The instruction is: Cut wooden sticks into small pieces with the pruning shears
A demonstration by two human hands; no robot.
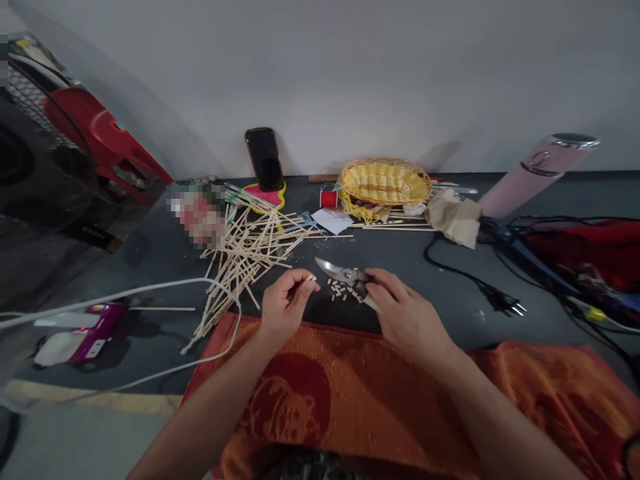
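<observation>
My left hand pinches a short piece of wooden stick between thumb and forefinger. Wrapped round the handles of a pair of pruning shears is my right hand; the blades point left, toward the pinched piece, apart from it. Several short cut stick pieces are scattered on the dark table just below the blades. A loose heap of long thin wooden sticks spreads to the left of and behind my left hand. An orange towel covers the table edge under my forearms.
Behind stand a propped phone, a red thread spool and a yellow wicker basket. A pink flask and a black plug cord are at right. At left are a purple device, a white cable and a fan.
</observation>
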